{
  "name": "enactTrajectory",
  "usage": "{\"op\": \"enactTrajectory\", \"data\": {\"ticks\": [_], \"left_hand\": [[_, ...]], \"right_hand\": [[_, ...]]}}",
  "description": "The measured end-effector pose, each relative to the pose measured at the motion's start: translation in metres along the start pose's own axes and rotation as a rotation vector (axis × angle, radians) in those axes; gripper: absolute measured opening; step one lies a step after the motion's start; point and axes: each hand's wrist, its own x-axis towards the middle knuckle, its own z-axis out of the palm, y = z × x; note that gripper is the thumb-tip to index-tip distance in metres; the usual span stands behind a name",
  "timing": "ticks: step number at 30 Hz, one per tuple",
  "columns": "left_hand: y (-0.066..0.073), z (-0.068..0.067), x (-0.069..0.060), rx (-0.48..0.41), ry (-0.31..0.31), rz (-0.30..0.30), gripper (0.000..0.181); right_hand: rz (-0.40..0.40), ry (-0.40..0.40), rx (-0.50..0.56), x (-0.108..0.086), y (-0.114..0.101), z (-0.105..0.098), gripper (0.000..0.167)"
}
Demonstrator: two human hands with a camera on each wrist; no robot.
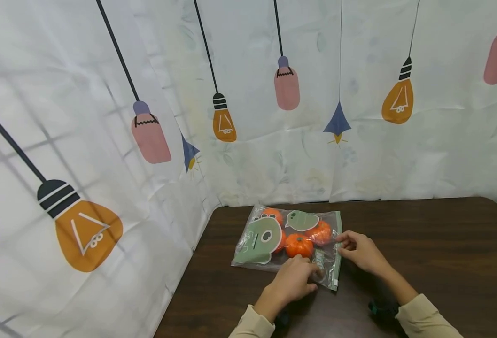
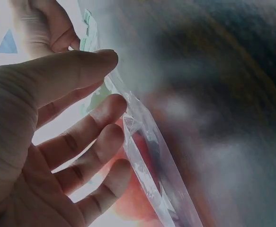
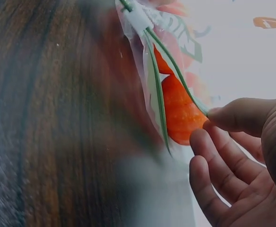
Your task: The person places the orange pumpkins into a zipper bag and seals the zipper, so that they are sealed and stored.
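Observation:
A clear zip bag (image 1: 248, 244) printed with green cartoon shapes lies on the table with several orange toy pumpkins (image 1: 299, 245) inside. Its green-edged mouth faces right. My right hand (image 1: 363, 253) pinches one lip of that mouth between thumb and fingers; in the right wrist view the two lips stand apart, and a white slider (image 3: 138, 20) sits at the far end of the zip. Over the bag's near side is my left hand (image 1: 292, 281), its fingers (image 2: 111, 142) loosely bent against the clear plastic, the thumb apart from the lower fingers.
The dark wooden table (image 1: 443, 244) extends to the right and toward me. Behind it and along the left hangs a white cloth (image 1: 257, 164) printed with lamps. A small dark object (image 1: 377, 307) is near my right sleeve, too dim to make out.

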Motion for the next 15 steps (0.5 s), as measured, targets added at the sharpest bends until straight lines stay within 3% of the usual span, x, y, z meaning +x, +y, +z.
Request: {"op": "enactTrajectory", "data": {"ticks": [9, 15], "left_hand": [[0.0026, 0.0015, -0.0019, -0.107, -0.074, -0.017, 0.030], [0.0033, 0.0048, 0.0002, -0.125, -0.109, -0.017, 0.036]], "right_hand": [[0.003, -0.013, 0.016, -0.0028, -0.0007, -0.0039, 0.027], [-0.005, -0.059, -0.021, -0.0019, 0.0050, -0.0062, 0.034]]}}
